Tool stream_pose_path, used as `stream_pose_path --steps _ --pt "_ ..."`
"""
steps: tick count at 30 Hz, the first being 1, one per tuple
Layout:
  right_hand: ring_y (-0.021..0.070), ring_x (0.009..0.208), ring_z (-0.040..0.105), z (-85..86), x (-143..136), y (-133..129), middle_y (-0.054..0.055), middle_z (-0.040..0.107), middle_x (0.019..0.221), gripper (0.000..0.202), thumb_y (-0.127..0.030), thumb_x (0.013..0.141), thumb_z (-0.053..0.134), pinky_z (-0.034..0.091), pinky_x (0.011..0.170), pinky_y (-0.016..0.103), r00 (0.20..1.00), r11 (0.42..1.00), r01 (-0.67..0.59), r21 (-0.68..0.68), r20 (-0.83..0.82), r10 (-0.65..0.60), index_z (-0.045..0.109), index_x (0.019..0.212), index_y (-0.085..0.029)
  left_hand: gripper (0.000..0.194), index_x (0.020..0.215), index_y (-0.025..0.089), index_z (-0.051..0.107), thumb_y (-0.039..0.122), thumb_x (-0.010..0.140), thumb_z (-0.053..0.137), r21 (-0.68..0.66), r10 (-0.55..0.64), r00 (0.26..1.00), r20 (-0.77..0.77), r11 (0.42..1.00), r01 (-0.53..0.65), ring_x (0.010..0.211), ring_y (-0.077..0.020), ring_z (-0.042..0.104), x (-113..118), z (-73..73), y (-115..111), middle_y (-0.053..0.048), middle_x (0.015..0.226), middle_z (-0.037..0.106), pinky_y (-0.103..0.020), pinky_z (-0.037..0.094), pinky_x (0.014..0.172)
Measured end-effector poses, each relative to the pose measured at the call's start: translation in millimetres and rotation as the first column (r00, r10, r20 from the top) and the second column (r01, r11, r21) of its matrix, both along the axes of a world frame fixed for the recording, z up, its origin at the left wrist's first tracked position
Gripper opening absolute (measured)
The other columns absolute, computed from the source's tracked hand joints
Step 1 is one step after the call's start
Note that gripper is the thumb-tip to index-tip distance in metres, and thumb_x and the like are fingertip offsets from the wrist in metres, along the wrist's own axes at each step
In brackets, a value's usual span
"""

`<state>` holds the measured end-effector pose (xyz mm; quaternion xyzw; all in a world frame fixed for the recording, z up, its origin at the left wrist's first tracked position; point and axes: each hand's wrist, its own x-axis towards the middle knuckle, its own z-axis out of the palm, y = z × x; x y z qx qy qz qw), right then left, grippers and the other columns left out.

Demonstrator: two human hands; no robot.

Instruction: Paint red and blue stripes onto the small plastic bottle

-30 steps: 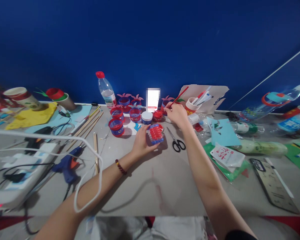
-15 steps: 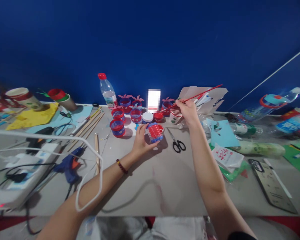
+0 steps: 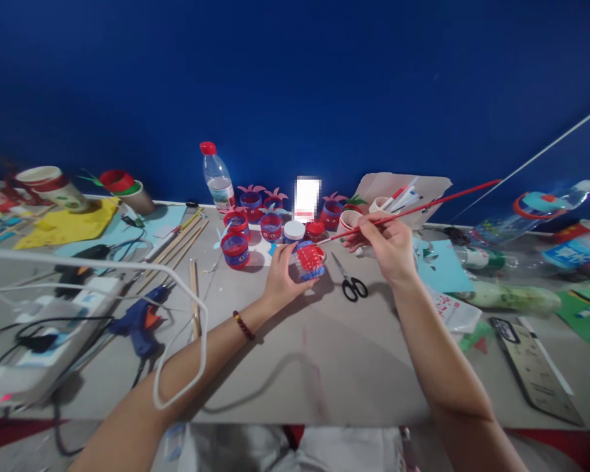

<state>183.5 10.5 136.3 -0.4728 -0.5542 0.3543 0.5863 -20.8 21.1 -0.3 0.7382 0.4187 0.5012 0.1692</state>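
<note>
My left hand is closed round a small clear plastic cup painted red and blue, tipped on its side above the table. Between the fingers of my right hand is a long red paintbrush. Its tip is at the cup's painted side; whether it touches I cannot tell. Just behind the cup stand an open jar of red paint and a jar with a white lid. Scissors with black handles lie to the right of the cup.
Several painted cups with paper leaves stand near the blue wall, beside a red-capped bottle. On the left are a blue glue gun, wooden sticks, and a power strip with cables. A phone lies on the right.
My right hand has moved right and towards me, bringing the brush tip from the red paint jar to the cup. My left hand still holds the cup in nearly the same place.
</note>
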Motion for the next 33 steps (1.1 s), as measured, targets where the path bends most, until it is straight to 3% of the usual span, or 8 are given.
stream_pose_path --steps 7,14,25,33 --pt "0.019 0.052 0.07 -16.9 -5.8 -13.0 0.002 0.071 0.06 0.032 -0.051 0.077 0.078 0.065 0.054 0.035 0.999 0.998 0.032 0.053 -0.031 -0.031 0.07 0.079 -0.02 0.083 0.14 0.024 0.041 0.043 0.071 0.083 0.039 0.038 0.999 0.015 0.999 -0.038 0.126 -0.0304 0.052 -1.0 1.3 0.0 -0.012 0.131 0.05 -0.05 0.045 0.109" --pt "0.0203 0.055 0.072 -31.8 -11.2 -13.7 0.002 0.072 0.06 0.029 -0.047 0.079 0.078 0.065 0.056 0.034 0.998 0.999 0.035 0.033 0.059 -0.036 0.07 0.076 -0.019 0.082 0.138 0.024 0.043 0.041 0.069 0.084 0.023 0.1 0.994 0.031 0.995 -0.101 0.124 -0.0292 0.052 -1.9 2.5 -0.3 -0.011 0.128 0.049 -0.049 0.045 0.109" --pt "0.0209 0.055 0.071 -27.4 -25.5 -18.1 0.003 0.072 0.062 0.027 -0.048 0.079 0.074 0.064 0.057 0.034 0.986 0.999 -0.039 0.028 0.163 0.033 0.068 0.071 -0.022 0.083 0.138 0.025 0.044 0.039 0.067 0.084 -0.006 0.101 0.995 0.005 0.995 -0.101 0.123 -0.0304 0.052 -2.1 2.7 -0.1 -0.01 0.127 0.049 -0.051 0.046 0.108" --pt "0.0211 0.056 0.072 -26.5 -20.4 -17.6 0.003 0.072 0.063 0.027 -0.045 0.084 0.069 0.062 0.057 0.033 0.958 0.996 0.005 0.089 0.285 -0.03 0.068 0.071 -0.022 0.08 0.138 0.025 0.045 0.037 0.068 0.083 -0.011 0.098 0.995 0.026 0.995 -0.097 0.122 -0.0293 0.052 -1.3 3.8 -0.7 -0.01 0.127 0.049 -0.049 0.046 0.108"
